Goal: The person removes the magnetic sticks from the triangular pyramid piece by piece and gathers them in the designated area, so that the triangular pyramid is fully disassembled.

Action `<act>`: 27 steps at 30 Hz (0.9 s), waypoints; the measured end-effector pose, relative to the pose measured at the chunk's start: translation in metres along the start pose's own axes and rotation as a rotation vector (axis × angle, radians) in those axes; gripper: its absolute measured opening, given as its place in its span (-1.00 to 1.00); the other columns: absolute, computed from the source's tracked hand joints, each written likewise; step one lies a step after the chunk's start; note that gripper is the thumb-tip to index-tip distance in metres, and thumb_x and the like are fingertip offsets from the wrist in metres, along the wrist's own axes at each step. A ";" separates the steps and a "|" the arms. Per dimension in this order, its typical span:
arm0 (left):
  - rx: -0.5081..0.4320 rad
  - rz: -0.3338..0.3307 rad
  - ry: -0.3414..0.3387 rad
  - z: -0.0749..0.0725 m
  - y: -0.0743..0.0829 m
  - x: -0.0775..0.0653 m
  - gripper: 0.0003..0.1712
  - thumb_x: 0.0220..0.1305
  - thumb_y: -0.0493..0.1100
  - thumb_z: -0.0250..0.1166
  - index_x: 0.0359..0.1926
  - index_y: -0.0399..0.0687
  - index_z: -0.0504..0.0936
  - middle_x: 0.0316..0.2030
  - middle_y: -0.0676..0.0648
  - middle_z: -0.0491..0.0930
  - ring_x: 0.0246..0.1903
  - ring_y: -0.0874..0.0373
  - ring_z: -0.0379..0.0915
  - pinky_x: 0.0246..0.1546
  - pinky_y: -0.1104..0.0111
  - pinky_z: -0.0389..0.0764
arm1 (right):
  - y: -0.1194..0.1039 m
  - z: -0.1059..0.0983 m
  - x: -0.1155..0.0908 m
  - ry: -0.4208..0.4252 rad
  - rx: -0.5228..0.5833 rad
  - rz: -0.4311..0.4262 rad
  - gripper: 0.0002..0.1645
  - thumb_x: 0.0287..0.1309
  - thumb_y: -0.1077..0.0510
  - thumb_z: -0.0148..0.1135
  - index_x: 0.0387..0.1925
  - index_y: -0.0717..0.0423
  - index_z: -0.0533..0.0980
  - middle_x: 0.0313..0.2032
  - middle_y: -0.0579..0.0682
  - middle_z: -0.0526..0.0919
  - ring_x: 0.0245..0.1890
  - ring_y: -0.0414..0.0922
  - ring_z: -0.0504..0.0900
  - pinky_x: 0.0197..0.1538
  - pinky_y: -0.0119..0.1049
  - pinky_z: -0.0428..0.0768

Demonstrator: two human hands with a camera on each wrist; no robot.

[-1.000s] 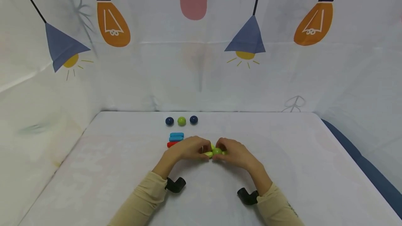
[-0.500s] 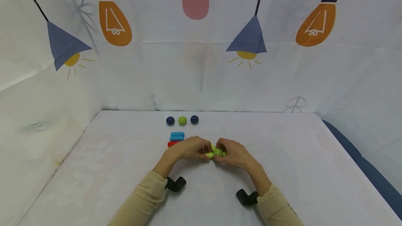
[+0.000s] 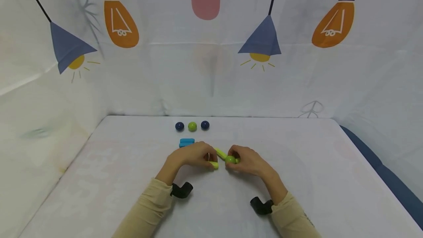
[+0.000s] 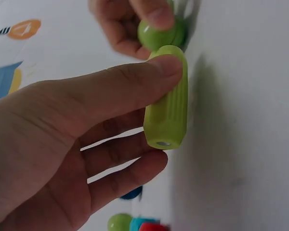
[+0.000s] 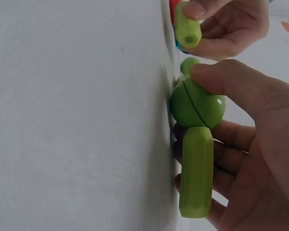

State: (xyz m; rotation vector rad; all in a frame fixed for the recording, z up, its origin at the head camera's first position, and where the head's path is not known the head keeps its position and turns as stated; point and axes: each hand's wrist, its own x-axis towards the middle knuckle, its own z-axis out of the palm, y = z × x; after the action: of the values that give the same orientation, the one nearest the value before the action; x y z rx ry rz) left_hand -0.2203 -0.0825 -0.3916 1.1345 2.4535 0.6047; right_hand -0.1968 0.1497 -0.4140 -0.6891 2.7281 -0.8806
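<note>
My left hand (image 3: 195,155) pinches a yellow-green magnetic rod (image 4: 167,115) between thumb and fingers; a small silvery disc shows in the rod's near end. Facing it, my right hand (image 3: 250,161) grips a glossy green ball (image 5: 197,103), thumb on one side and fingers on the other. One yellow-green rod (image 5: 196,173) sticks out from this ball towards the wrist. Another yellow-green rod (image 3: 220,153) slants from the ball to the far left in the head view. A small gap separates the left hand's rod from the ball.
Behind the hands, two dark blue balls (image 3: 179,126) and a green ball (image 3: 192,126) form a row. Blue rods (image 3: 187,141) lie nearer, with a red piece (image 4: 154,227) beside them in the left wrist view. A printed cloth wall (image 3: 211,80) rises behind the white table (image 3: 297,150).
My left hand has moved a little left with its rod, away from the ball. The slanting rod now shows more fully, and the red piece is hidden in the head view.
</note>
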 end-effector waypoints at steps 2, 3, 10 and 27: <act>-0.008 -0.036 0.017 -0.005 -0.004 -0.006 -0.87 0.10 -0.14 0.39 -0.27 0.09 0.68 -0.35 0.19 0.60 -0.39 0.34 0.44 -0.30 0.50 0.48 | 0.001 -0.001 0.000 -0.005 0.006 0.008 -0.71 0.01 -0.03 0.35 -0.26 -0.02 0.51 -0.41 -0.18 0.52 -0.42 -0.25 0.42 -0.35 -0.41 0.39; -0.009 -0.046 0.028 -0.008 -0.007 -0.009 -0.87 0.10 -0.15 0.39 -0.27 0.08 0.69 -0.35 0.19 0.60 -0.38 0.32 0.44 -0.29 0.49 0.48 | 0.001 -0.001 0.000 -0.007 0.009 0.013 -0.69 0.01 -0.04 0.35 -0.25 -0.01 0.51 -0.41 -0.18 0.53 -0.42 -0.25 0.42 -0.35 -0.40 0.39; -0.022 -0.125 0.097 -0.026 -0.022 -0.033 -0.88 0.06 -0.15 0.41 -0.35 0.06 0.64 -0.45 0.14 0.53 -0.42 0.29 0.40 -0.35 0.46 0.45 | 0.003 0.000 0.001 -0.033 0.033 0.024 -0.66 0.04 -0.05 0.33 -0.22 0.03 0.49 -0.39 -0.15 0.52 -0.40 -0.24 0.41 -0.33 -0.40 0.40; 0.010 -0.350 0.105 -0.033 -0.029 -0.047 -0.80 -0.06 -0.18 0.49 -0.46 0.04 0.58 -0.47 0.08 0.51 -0.43 0.23 0.37 -0.37 0.35 0.38 | 0.005 -0.004 -0.001 -0.084 0.074 0.007 -0.64 0.06 -0.06 0.32 -0.20 0.04 0.48 -0.38 -0.13 0.50 -0.37 -0.21 0.41 -0.32 -0.38 0.40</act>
State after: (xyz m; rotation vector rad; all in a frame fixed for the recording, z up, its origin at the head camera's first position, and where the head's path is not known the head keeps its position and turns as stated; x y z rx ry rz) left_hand -0.2261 -0.1432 -0.3720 0.6640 2.6601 0.5546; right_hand -0.1989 0.1560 -0.4133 -0.6853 2.6087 -0.9236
